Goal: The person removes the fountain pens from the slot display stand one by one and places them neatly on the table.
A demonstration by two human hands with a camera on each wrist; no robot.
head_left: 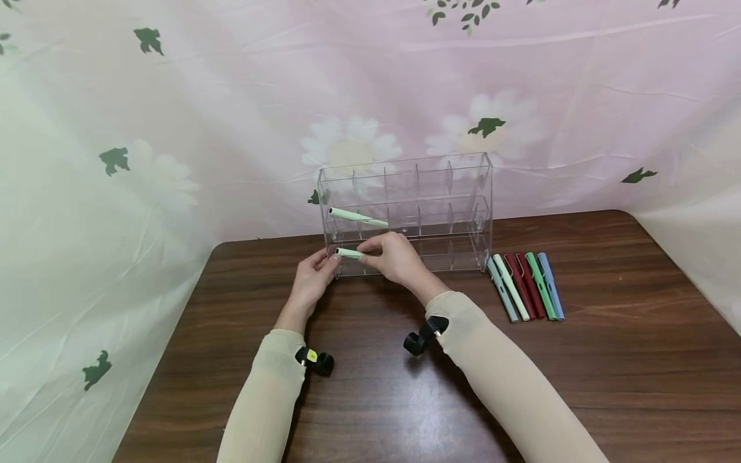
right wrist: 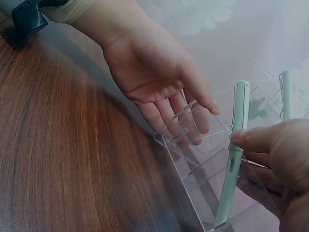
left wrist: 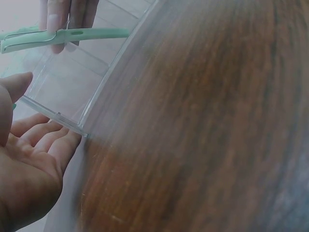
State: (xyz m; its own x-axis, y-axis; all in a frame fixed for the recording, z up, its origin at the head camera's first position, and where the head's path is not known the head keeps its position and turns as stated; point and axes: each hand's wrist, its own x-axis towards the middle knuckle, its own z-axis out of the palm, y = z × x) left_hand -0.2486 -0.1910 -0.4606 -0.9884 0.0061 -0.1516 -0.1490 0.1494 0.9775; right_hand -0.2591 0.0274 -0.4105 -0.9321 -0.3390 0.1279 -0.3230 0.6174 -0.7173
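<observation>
My right hand (head_left: pixel 399 259) pinches a pale green pen (right wrist: pixel 231 166) between thumb and fingers, at the front tier of a clear acrylic rack (head_left: pixel 405 168). The clip and cap of this pen show in both wrist views. At the rack's left end, my left hand (head_left: pixel 311 281) rests its extended fingers (left wrist: pixel 55 140) against the side wall. The left thumb (left wrist: pixel 19 84) stands apart from those fingers, near the held pen's cap end in the head view. A second pale green pen (head_left: pixel 356 217) lies slanted in the tier above.
Right of the rack, several pens (head_left: pixel 525 286) lie side by side: blue, white, dark red and green. Dividers split the rack's tiers into compartments. Behind the wooden table (head_left: pixel 625 360) hangs a floral cloth (head_left: pixel 243 128). Each wrist carries a small black camera (head_left: pixel 425 335).
</observation>
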